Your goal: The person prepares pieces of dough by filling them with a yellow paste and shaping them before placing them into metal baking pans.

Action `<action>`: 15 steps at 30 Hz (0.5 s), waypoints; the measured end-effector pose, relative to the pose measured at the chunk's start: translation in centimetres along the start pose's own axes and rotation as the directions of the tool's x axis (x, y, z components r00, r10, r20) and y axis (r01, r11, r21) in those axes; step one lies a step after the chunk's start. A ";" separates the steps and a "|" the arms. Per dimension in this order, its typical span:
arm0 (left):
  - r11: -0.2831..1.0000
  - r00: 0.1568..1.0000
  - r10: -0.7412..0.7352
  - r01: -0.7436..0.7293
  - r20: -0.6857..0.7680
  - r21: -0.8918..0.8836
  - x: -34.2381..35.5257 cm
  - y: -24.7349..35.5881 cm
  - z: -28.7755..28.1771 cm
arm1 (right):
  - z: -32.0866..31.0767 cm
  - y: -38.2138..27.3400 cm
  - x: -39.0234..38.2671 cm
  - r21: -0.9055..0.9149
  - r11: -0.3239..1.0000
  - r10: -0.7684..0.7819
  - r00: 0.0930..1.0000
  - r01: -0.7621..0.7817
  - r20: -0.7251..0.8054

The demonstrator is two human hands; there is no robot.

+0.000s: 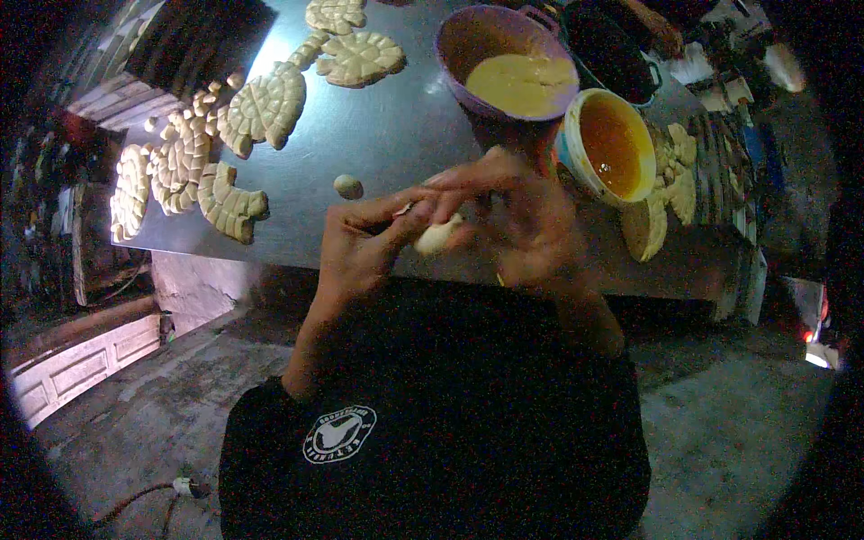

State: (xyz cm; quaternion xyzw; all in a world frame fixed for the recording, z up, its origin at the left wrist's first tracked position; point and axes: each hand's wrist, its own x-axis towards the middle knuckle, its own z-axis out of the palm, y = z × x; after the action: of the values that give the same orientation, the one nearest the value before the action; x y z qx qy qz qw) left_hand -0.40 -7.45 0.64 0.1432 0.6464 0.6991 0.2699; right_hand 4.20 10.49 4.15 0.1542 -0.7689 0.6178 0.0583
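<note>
Above the table's near edge, my left hand (360, 243) is closed on a small pale piece of dough (436, 236), which shows below its thumb and fingers. My right hand (544, 229) is smeared by motion; its fingers reach across to the fingertips of the left, and whether they grip the dough is unclear. A small round dough ball (347, 186) lies on the table just beyond my left hand.
On the metal table (378, 117), flat scored dough shapes (264, 108) lie at the left. Beyond my right hand stand a purple tub (454, 76) with a pale yellow mass and a white bucket (573, 148) of orange-brown liquid. Another person's hand (661, 31) shows at far right.
</note>
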 end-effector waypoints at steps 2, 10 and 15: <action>0.991 0.994 -0.096 0.099 0.047 -0.085 0.7 -1.1 -2.7 | 1.4 0.0 1.3 -0.113 0.993 0.037 0.992 -0.023 0.124; 0.972 0.972 -0.233 0.233 0.022 -0.039 0.7 -6.4 -9.0 | 7.9 5.4 4.5 -0.519 0.849 0.091 0.995 -0.093 -0.030; 0.978 0.973 -0.126 0.154 -0.192 0.140 2.5 -11.2 -12.1 | 11.9 14.7 3.5 0.284 0.581 0.762 0.632 -0.763 0.140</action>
State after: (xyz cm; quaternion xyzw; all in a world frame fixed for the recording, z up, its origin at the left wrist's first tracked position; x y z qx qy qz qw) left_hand -6.87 -15.83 -12.19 0.0531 0.7288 0.6365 0.2468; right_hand -2.46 1.18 -11.26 -0.1827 -0.6507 0.6973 -0.2389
